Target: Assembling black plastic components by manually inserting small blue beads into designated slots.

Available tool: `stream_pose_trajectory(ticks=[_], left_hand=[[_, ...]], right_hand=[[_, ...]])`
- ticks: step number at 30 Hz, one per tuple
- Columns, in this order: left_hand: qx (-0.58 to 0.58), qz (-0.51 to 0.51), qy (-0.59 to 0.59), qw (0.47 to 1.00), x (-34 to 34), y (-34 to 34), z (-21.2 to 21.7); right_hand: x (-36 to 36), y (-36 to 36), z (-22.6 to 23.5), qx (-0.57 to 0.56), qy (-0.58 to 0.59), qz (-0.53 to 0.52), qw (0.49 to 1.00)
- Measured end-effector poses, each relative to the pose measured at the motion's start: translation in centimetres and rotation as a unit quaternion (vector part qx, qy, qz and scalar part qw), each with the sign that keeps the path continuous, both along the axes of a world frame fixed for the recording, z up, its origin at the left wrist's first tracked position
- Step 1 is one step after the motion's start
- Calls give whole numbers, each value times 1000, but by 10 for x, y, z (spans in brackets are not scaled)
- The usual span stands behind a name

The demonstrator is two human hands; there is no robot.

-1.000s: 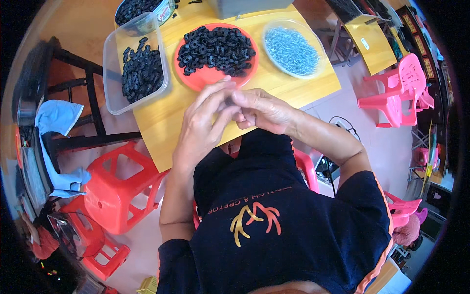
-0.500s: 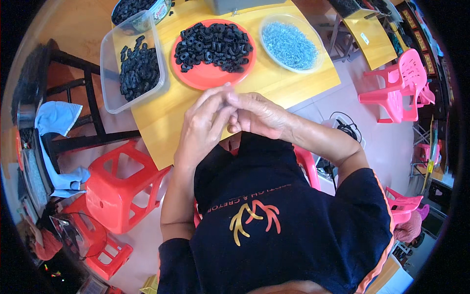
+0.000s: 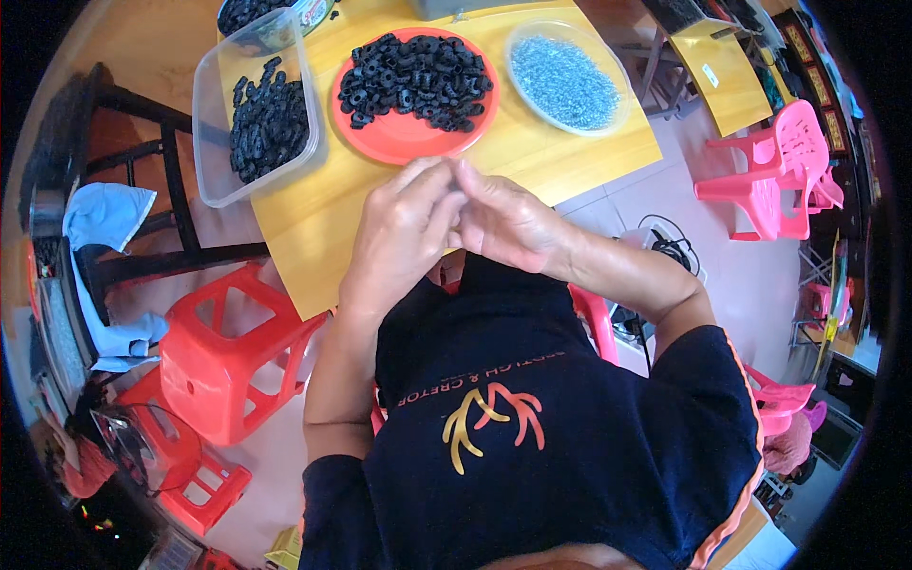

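My left hand (image 3: 401, 228) and my right hand (image 3: 513, 223) meet above the table's near edge, just below the red plate (image 3: 380, 141). The fingers of both are bent and pressed together at the tips. Anything between them is hidden behind the knuckles or too small to make out. A heap of small black ring-like plastic parts (image 3: 418, 81) covers most of the plate. To its left, a clear plastic container (image 3: 211, 142) holds black parts (image 3: 271, 133) that look longer. On the right, a clear round bowl (image 3: 619, 112) is filled with tiny shiny bluish pieces (image 3: 565, 81).
The yellow wooden table (image 3: 304, 247) carries a tub (image 3: 312, 14) of black pieces at the far left and a grey box (image 3: 475, 8) at the back. A red stool (image 3: 218, 370) stands left of me. Pink chairs (image 3: 760, 176) are off to the right.
My right thumb has lifted from across the left fingertips and now points upward beside them. Both hands stay together near the same spot. The whole view has shifted slightly.
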State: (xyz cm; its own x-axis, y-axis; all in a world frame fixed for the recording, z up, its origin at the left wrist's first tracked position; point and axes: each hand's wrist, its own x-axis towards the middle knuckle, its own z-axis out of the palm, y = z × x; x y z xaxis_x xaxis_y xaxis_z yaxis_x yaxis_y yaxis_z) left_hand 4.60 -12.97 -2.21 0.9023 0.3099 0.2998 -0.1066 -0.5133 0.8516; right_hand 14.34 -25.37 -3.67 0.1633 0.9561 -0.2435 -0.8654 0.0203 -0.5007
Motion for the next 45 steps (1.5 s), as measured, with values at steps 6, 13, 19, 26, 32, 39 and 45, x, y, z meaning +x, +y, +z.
stream_pose_trajectory(ticks=[6,13,19,26,32,39,45], left_hand=[[23,2,30,999,1,11,-3],[163,187,3,969,-20,72,24],[310,308,-37,899,-21,98,24],[149,205,-76,964,-17,43,9],[18,135,-9,991,-7,16,-22],[-34,144,6,989,7,13,-43],[-53,173,-3,984,6,16,-51]], right_hand=[[8,3,4,-43,-4,3,999],[69,-6,-11,-91,-709,-102,692],[94,6,2,-101,-902,-136,397],[103,11,1,-69,-944,-13,321],[106,18,5,-56,-935,6,349],[93,38,1,-153,-924,-45,347],[84,53,-6,-56,-928,-3,367]])
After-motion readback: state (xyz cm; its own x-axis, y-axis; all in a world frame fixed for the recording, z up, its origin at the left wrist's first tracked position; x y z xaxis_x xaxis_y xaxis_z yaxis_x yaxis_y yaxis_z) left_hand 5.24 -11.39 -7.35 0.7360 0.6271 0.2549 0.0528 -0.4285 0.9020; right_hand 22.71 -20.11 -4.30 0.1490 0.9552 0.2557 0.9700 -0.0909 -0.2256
